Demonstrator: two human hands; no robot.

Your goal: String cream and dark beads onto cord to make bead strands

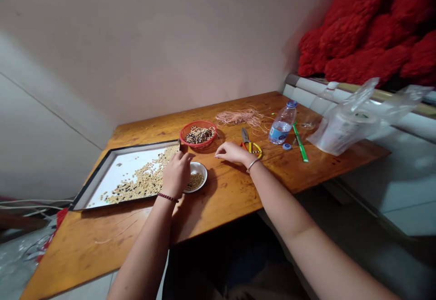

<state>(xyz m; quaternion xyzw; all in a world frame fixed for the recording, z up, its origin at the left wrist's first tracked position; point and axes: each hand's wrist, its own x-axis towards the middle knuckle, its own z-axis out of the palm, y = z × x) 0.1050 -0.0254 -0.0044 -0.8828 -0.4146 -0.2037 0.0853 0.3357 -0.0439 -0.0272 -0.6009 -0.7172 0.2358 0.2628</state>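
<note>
My left hand [176, 174] hovers over a small white dish [200, 171] of tan beads, its fingers curled and pinched near the corner of a shallow white tray [102, 173] scattered with tan and dark beads. What the fingertips hold is too small to make out. My right hand [232, 152] rests on the wooden table [231, 191] to the right of the dish, fingers drawn together in a pinch pointing left. A red basket [198, 134] of strung beads stands just beyond both hands.
Scissors [245, 137] with orange and yellow handles lie behind my right wrist. Farther back are a tangle of pink cord [240, 117], a water bottle [282, 123], a green stick [300, 142] and a plastic bag [344, 125]. Red fluffy fabric [371, 27] is piled at right.
</note>
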